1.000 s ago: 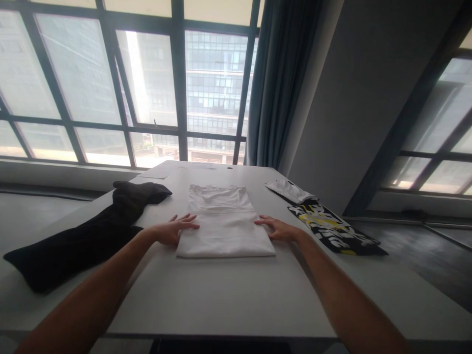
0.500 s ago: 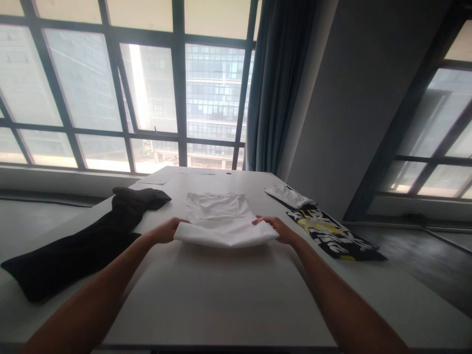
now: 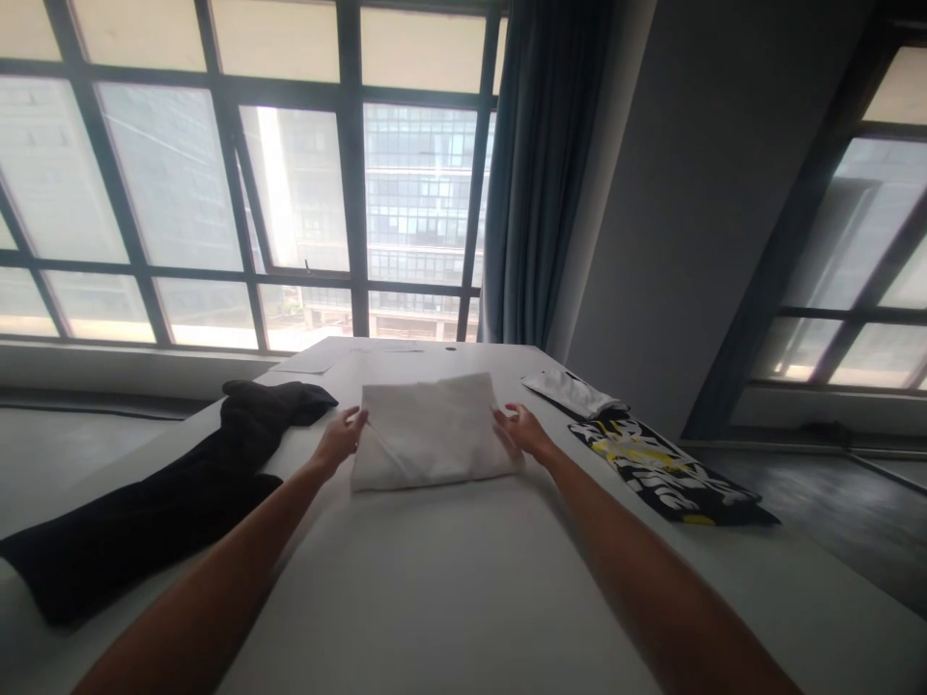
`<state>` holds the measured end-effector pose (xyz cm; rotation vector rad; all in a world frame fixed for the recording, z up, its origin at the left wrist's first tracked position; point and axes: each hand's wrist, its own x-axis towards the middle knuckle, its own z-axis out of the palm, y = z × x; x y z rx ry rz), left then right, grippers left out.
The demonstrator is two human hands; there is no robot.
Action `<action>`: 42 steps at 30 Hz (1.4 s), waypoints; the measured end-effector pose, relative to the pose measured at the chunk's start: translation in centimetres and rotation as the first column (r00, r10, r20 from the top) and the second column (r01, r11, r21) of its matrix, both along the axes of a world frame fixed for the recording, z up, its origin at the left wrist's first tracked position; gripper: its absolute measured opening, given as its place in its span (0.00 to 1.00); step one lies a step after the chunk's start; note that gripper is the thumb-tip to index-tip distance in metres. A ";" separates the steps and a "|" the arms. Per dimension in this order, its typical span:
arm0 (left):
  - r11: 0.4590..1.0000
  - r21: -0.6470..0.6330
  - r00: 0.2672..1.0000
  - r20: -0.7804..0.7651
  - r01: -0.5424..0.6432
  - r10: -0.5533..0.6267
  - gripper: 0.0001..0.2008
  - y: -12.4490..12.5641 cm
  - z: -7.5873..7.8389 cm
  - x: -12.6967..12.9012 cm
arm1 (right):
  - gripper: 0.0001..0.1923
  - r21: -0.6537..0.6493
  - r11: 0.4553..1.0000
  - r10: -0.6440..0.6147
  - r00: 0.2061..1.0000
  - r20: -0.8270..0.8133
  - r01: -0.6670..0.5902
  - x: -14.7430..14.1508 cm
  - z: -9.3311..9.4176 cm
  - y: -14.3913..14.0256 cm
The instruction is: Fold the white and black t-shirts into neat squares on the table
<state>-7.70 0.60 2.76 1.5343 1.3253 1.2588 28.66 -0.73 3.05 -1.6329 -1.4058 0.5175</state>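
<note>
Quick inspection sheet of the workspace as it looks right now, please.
Surface: white table, front bare.
Job's things: folded white shirt, lying flat.
Clutter: black garment left; printed black garment and small white bundle right; papers at far edge.
Hands: left hand and right hand open at the shirt's side edges.
Cables: nothing seen.
Surroundings: windows, curtain, grey wall.

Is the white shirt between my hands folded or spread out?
Folded. The white shirt lies as a compact rectangle on the table, a layer edge running across it, with the left hand and right hand at its sides.
</note>
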 end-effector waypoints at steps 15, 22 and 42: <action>0.931 0.356 0.903 -0.422 0.077 0.087 0.31 -0.7 -1.1 0.9 | 0.23 0.205 0.964 0.049 0.872 0.487 -0.168 -1.3 -3.0 -0.9; 0.975 0.221 0.819 -0.563 0.022 0.109 0.33 -0.6 -1.7 0.2 | 0.21 0.025 0.999 0.027 0.842 0.539 -0.048 -1.4 -3.7 0.1; 0.986 -0.163 0.860 -0.495 0.048 -0.124 0.38 -1.1 -0.8 -1.8 | 0.17 -0.090 0.996 0.029 0.943 0.332 0.001 0.2 -2.9 -0.3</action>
